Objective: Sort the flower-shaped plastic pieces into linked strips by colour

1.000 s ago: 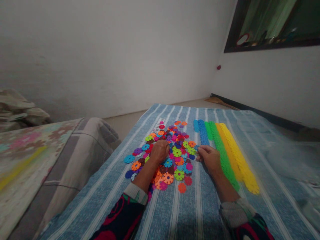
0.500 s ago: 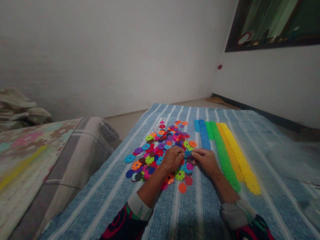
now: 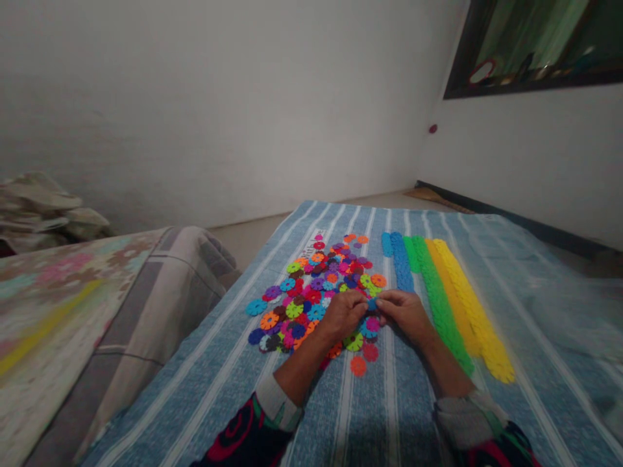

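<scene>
A heap of small, flat, flower-shaped plastic discs (image 3: pixel 311 292) in many colours lies on a blue striped cloth (image 3: pixel 389 402). My left hand (image 3: pixel 344 314) and my right hand (image 3: pixel 406 313) meet over the heap's right edge, fingertips pinched together on a small blue disc (image 3: pixel 372 303). To the right lie long rows of joined discs: a blue row (image 3: pixel 400 262), a green row (image 3: pixel 438 299) and a yellow row (image 3: pixel 474 311). A loose orange disc (image 3: pixel 358 366) lies nearest me.
The cloth covers a low bed or mattress. A grey striped blanket (image 3: pixel 160 305) and a floral sheet (image 3: pixel 43 305) lie to the left, with crumpled bedding (image 3: pixel 43 207) beyond. White walls stand behind, a dark-framed window (image 3: pixel 535 45) at upper right.
My left hand left the middle of the heap and came right and toward me to meet my right hand, which shifted slightly left. Both now pinch a blue disc.
</scene>
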The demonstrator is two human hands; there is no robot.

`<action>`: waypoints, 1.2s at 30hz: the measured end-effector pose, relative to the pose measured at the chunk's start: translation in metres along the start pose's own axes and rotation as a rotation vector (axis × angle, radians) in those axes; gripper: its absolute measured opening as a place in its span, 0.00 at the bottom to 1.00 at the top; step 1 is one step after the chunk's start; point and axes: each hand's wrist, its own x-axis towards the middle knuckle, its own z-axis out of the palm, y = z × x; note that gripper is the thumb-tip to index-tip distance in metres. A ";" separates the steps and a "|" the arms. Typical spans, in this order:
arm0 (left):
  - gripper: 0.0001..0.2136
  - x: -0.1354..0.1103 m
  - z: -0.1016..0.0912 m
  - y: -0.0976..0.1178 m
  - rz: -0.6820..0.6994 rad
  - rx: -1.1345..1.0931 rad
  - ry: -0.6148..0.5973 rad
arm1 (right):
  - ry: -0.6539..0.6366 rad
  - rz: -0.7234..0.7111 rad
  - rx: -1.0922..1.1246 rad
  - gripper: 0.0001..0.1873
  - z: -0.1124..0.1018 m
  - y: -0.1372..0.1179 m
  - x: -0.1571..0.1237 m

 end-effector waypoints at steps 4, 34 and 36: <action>0.11 -0.001 -0.002 -0.001 0.038 0.020 -0.024 | 0.004 0.002 -0.010 0.16 0.001 -0.004 -0.001; 0.16 0.055 -0.051 -0.020 -0.278 0.847 -0.270 | 0.042 0.014 0.074 0.12 0.002 0.000 0.005; 0.16 0.057 -0.053 -0.021 -0.269 0.823 -0.282 | 0.045 0.008 0.074 0.12 0.002 0.001 0.005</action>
